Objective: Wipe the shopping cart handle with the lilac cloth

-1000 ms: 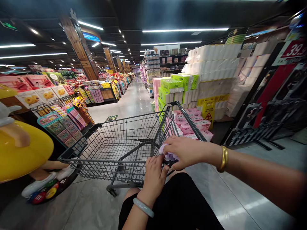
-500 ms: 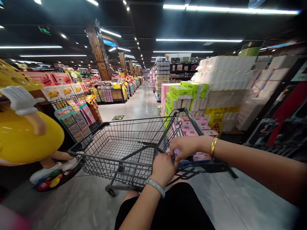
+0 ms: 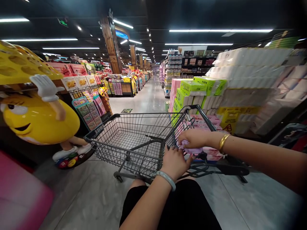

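Clutching the purple cloth (image 3: 191, 150) at the near rim of the cart (image 3: 144, 154), toward its handle end, the right hand (image 3: 192, 140) stayed closed; the left hand (image 3: 176, 161), curled against it moments earlier, now spread its fingers beside it, apparently leaving the cloth to the right.

Across the grey, seamed floor (image 3: 72, 204) I saw a dull shine. A dark wire shopping cart (image 3: 134, 151) stood on it, a small caster (image 3: 119, 177) touching down. Over to the left sat the dark base (image 3: 82, 159) of a yellow figure (image 3: 48, 118); farther up the aisle, a green marker (image 3: 126, 111) lay flat.
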`<state>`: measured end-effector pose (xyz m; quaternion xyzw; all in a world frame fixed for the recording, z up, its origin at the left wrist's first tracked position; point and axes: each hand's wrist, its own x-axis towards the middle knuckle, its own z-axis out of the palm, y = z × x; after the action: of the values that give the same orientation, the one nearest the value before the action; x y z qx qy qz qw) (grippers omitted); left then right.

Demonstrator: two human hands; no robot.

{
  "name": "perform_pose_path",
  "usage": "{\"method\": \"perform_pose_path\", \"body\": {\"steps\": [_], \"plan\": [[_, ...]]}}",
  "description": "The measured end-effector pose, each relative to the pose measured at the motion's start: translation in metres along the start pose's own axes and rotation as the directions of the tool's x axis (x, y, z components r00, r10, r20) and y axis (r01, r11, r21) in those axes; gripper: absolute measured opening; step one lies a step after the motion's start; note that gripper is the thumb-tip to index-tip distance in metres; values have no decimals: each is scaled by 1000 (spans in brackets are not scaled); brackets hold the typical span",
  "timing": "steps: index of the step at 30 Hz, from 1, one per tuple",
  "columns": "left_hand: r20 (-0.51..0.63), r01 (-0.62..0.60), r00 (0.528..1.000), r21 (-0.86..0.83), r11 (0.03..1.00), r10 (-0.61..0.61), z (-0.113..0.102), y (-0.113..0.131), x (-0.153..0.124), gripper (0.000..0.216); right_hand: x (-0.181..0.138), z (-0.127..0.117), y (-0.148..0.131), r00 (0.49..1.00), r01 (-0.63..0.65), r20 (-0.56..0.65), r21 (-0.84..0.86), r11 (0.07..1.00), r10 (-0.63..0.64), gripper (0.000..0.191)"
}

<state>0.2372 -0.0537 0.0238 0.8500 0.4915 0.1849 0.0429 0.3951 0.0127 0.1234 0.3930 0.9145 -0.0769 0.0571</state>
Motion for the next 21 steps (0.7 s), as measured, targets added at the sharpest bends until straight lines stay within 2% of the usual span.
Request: {"method": "perform_pose_path", "body": {"steps": [3, 4, 5, 6, 8, 9, 11, 13, 18, 21], "plan": [[8, -1, 1000, -29, 1000, 1, 1, 0, -3, 68, -3, 2, 3, 992, -9, 127, 156, 988, -11, 77], [9, 5, 1000, -42, 999, -5, 1, 0, -4, 69, -2, 3, 6, 990, 2, 138, 182, 983, -28, 82], [9, 13, 1000, -56, 998, -12, 2, 0, -5, 71, -1, 5, 10, 989, 15, 139, 189, 982, -42, 78], [8, 18, 1000, -70, 997, -18, 2, -1, -6, 73, 1, 7, 13, 991, 18, 125, 173, 985, -40, 66], [7, 32, 999, -94, 995, -32, 2, -1, -7, 76, 5, 13, 17, 998, 15, 60, 85, 996, -20, 42], [2, 42, 999, -103, 994, -42, 3, -1, -7, 78, 7, 15, 17, 1000, 10, 16, 24, 1000, -11, 36], [-17, 57, 998, -117, 992, -60, 4, -2, -7, 81, 8, 21, 12, 999, -10, -51, -92, 996, 5, 37], [-25, 54, 998, -121, 991, -57, 6, -2, -7, 82, 7, 26, 5, 998, -32, -53, -153, 988, 24, 39], [-5, 22, 1000, -119, 993, -23, 10, -4, -9, 77, 13, 26, 5, 998, 35, 61, -114, 993, -29, 36], [-37, 46, 998, -109, 993, -50, 12, -4, -11, 78, 24, 21, 18, 999, 30, -15, -179, 983, -33, 35]]}}
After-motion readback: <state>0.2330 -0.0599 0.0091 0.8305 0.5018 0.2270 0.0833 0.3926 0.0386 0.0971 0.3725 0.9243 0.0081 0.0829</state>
